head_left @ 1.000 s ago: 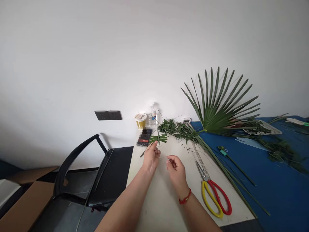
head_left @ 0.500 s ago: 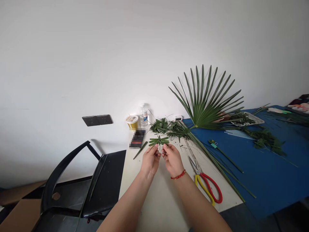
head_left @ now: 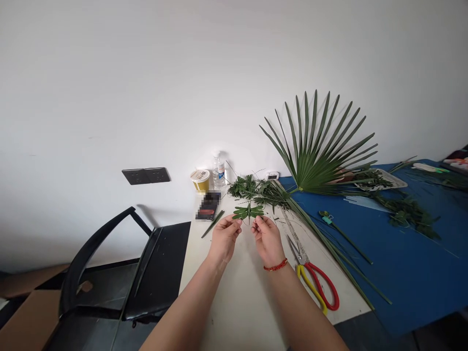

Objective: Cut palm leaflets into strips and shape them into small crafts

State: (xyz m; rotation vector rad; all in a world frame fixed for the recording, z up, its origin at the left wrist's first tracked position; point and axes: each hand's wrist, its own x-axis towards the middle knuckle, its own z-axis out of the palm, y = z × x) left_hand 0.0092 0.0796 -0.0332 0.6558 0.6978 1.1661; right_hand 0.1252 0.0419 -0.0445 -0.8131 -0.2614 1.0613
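Observation:
Between my two hands is a small green dragonfly (head_left: pixel 249 211) made of palm leaf, its wings spread to both sides. My left hand (head_left: pixel 225 236) pinches the left wings between thumb and fingertips. On the other side, my right hand (head_left: pixel 268 236), with a red bead bracelet at its wrist, pinches the right wings. Beyond the dragonfly lies a heap of leaf pieces (head_left: pixel 252 187). Scissors (head_left: pixel 314 280) with one red and one yellow handle loop rest on the white table to the right of my right hand, beside a ruler (head_left: pixel 291 231).
A yellow cup (head_left: pixel 200 180), a water bottle (head_left: pixel 219 170) and a blurred dark object (head_left: pixel 208 206) stand at the table's back left. A large fan palm leaf (head_left: pixel 316 161) leans on the wall. Long stems cross onto the blue table (head_left: pixel 409 273). A black chair (head_left: pixel 161 268) is left.
My hands have moved slightly apart, and the dragonfly shows more fully between them. The whole view has shifted a little.

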